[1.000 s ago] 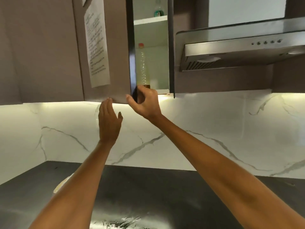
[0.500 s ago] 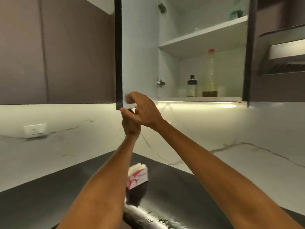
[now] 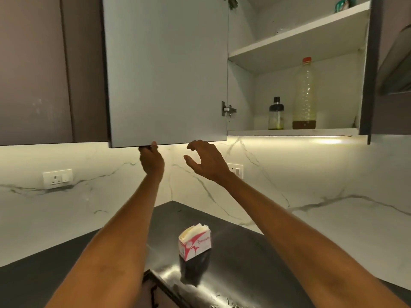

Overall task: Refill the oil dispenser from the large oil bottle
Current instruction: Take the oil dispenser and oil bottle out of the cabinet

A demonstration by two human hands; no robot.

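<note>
The wall cabinet stands open, its door (image 3: 166, 70) swung wide to the left. On the lower shelf stands the large clear oil bottle (image 3: 304, 94) with a red cap and a little dark oil at the bottom. Just left of it is the small oil dispenser (image 3: 276, 114) with a black top. My left hand (image 3: 151, 160) grips the door's bottom edge from below. Under the door's right corner my right hand (image 3: 205, 161) hovers with loosely curled fingers, holding nothing, well left of and below both bottles.
A red-and-white tissue box (image 3: 194, 243) sits on the dark corner countertop (image 3: 244, 258). Wall sockets (image 3: 57, 178) are set in the marble backsplash. A range hood (image 3: 398, 63) juts out at the right. A small green item (image 3: 343, 4) is on the upper shelf.
The door has swung fully open to the left. My right hand has let go of its edge and moved right, while my left hand has taken hold of the bottom edge.
</note>
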